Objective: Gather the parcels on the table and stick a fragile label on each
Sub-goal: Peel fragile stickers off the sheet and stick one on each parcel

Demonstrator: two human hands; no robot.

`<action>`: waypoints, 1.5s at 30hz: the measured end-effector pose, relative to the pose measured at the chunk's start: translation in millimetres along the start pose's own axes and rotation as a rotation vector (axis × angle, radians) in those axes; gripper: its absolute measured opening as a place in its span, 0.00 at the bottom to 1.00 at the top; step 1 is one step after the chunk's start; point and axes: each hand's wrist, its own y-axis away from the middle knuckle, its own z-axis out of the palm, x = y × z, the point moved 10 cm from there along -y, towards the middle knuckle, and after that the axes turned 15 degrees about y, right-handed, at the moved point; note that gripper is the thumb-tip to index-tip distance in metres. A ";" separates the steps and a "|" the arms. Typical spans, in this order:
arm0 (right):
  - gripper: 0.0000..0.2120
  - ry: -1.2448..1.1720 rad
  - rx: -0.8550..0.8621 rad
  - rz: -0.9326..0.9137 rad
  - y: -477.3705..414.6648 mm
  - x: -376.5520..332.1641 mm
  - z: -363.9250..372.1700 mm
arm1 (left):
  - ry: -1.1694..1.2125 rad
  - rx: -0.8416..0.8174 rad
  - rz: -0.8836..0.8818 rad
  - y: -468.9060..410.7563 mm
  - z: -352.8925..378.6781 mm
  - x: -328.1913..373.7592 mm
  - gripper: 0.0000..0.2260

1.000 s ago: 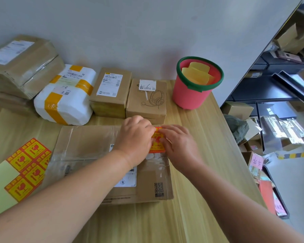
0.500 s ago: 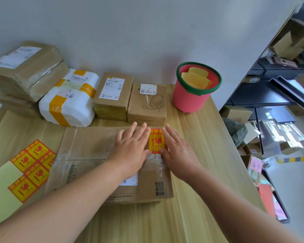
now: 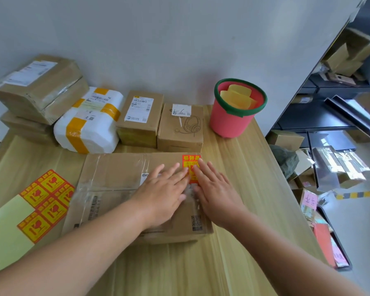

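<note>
Flat cardboard parcel (image 3: 124,180) near table (image 3: 239,167) centre; fragile label (image 3: 191,162) on its far right corner; left hand (image 3: 162,193) and right hand (image 3: 216,191) flat, fingers straight, pressing parcel top; label sheet (image 3: 41,201) left.

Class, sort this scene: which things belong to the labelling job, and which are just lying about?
Job: flat parcel, fragile label, label sheet, white parcel, headphone box, left hand, right hand.
Lying about: floor boxes, pink note, dark shelving.
</note>
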 end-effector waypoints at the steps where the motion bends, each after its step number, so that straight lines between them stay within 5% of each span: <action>1: 0.27 0.016 -0.021 -0.012 2.9 -1.7 4.7 | -0.008 -0.022 0.001 2.4 4.3 -0.6 0.25; 21: 0.27 -0.127 -0.075 0.076 27.1 -2.0 4.2 | 0.038 -0.099 -0.135 29.6 1.0 -17.6 0.27; 28: 0.31 -0.254 -0.037 0.214 37.2 -2.8 2.9 | 0.121 0.261 -0.552 77.1 -42.8 -95.3 0.33; 33: 0.33 -0.259 -0.065 0.232 36.9 -12.1 8.1 | 0.303 0.290 -0.904 126.3 -28.7 -149.1 0.37; 39: 0.34 -0.283 -0.062 0.276 36.6 -4.9 13.3 | 0.481 0.340 -0.885 123.4 -18.9 -138.0 0.36; 45: 0.35 -0.221 -0.023 0.411 51.3 60.5 13.9 | 0.581 0.264 -0.680 86.7 -4.3 -84.0 0.39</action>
